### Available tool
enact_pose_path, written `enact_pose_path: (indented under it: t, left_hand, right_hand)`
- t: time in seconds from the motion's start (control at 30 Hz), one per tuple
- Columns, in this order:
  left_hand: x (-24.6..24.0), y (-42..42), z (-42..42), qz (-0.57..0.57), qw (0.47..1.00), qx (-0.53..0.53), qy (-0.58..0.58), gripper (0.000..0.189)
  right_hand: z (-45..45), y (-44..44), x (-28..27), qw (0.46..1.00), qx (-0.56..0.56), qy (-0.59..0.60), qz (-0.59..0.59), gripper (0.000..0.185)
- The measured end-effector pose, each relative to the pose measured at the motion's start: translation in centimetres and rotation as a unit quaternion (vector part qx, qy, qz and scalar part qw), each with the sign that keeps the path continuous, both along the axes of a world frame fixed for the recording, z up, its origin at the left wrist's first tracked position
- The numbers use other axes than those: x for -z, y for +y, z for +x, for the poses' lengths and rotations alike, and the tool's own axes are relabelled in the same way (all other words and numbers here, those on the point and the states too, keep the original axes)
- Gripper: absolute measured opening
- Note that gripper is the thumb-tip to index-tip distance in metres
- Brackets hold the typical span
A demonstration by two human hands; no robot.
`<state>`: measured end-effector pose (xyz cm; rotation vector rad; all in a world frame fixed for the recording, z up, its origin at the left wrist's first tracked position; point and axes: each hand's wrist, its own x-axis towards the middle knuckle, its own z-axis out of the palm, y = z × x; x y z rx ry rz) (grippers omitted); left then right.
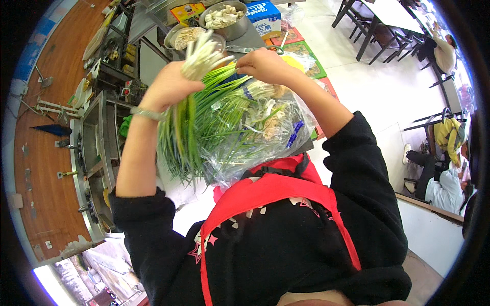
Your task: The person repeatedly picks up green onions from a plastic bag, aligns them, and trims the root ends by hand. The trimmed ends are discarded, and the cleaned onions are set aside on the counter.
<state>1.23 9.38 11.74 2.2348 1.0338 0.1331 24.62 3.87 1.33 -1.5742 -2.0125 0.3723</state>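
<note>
My left hand (172, 84) is closed around a bunch of green onions (187, 126), the white root ends up and the long leaves hanging down. To its right, my right hand (262, 65) pinches at a green onion stalk by its fingertips. Below my hands, more green onions (229, 114) lie on and in a clear plastic bag (283, 147), with loose peelings and roots on it. A strip of blue tape (294, 134) is on the bag. Scissors (245, 49) lie just beyond my right hand.
Beyond my hands stand a metal pot of garlic bulbs (226, 19), a bowl of pale thin food (187, 37) and a blue and white carton (264, 17). Metal sinks (92, 137) line the left. Tables and chairs (373, 32) and seated people (446, 53) are at the right.
</note>
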Motion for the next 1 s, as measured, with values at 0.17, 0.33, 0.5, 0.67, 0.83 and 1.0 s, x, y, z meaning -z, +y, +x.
enact_pose_path:
  t: [0.17,0.33,0.5,0.67,0.83,1.0]
  left_hand:
    - [1.4,-0.2,3.4,-0.089,0.994,0.049,-0.04,0.028]
    - [0.9,0.4,1.5,-0.18,0.982,0.046,-0.018,0.024]
    - [0.4,1.5,-2.0,-0.159,0.986,-0.038,-0.023,0.02]
    - [1.8,1.8,-2.7,-0.139,0.988,-0.041,-0.057,0.019]
    - [2.1,1.6,-2.6,-0.073,0.996,-0.042,-0.036,0.021]
    - [2.7,0.9,-0.7,-0.139,0.99,0.016,-0.031,0.024]
  right_hand:
    - [-2.2,-2.6,-3.1,1.0,-0.006,0.0,0.007,0.021]
    - [1.4,-3.1,-3.6,0.995,0.005,-0.092,-0.045,0.023]
    - [4.6,-1.0,0.2,0.991,0.069,-0.099,-0.057,0.022]
    - [1.7,2.5,6.1,0.985,0.056,-0.138,-0.088,0.017]
    - [1.1,3.0,5.6,0.991,0.0,-0.12,-0.057,0.023]
    - [0.5,-0.5,1.7,0.987,-0.045,0.121,-0.099,0.022]
